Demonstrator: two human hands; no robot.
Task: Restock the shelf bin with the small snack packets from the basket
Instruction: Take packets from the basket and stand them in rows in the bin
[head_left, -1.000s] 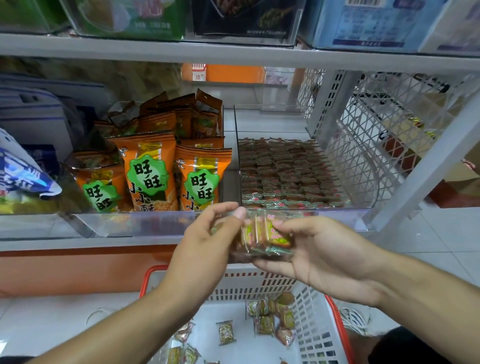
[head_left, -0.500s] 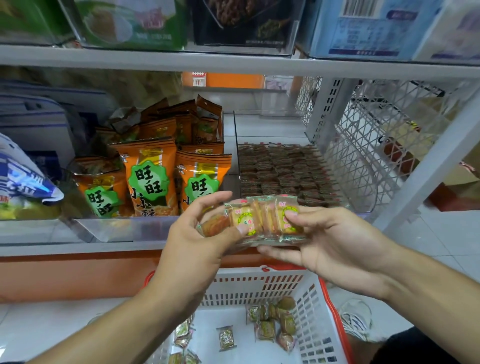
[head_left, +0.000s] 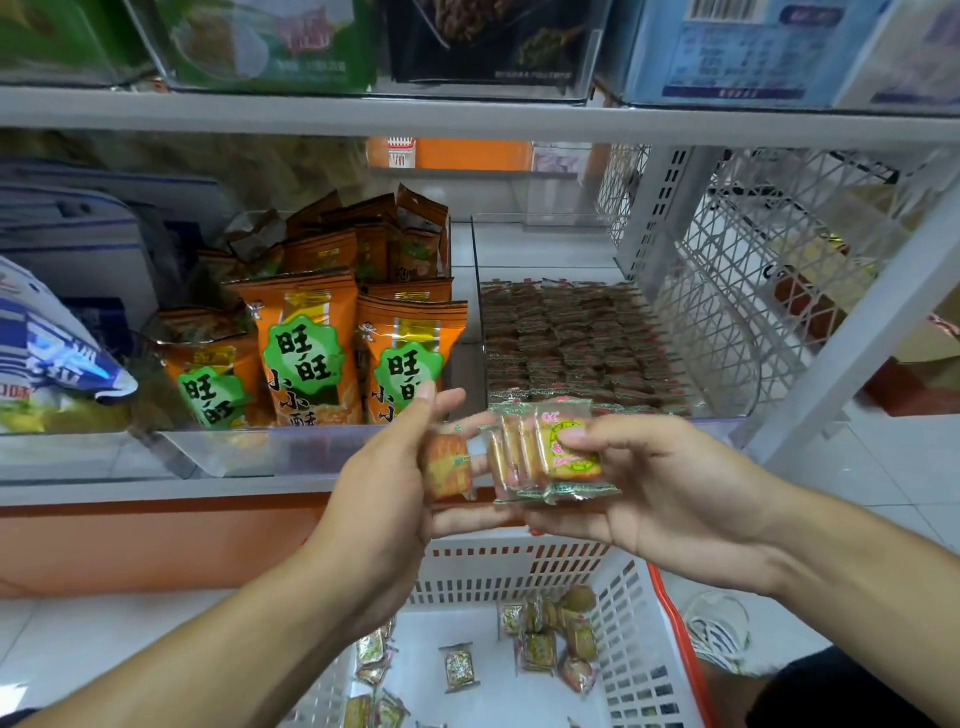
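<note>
Holding a stack of snack packets (head_left: 550, 449) with thumb on top, the right hand (head_left: 660, 488) stays beside the left hand (head_left: 395, 488), which grips one single packet (head_left: 447, 467) above the basket (head_left: 628, 613).

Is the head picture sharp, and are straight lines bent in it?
Head view: the left hand and its packet are motion-blurred; the right hand's stack of packets reads sharper; the shelf edge bows from wide-angle distortion.

White metal shelving (head_left: 467, 117) with a perforated upright (head_left: 660, 208) stands on a pale tiled floor (head_left: 883, 467).
</note>
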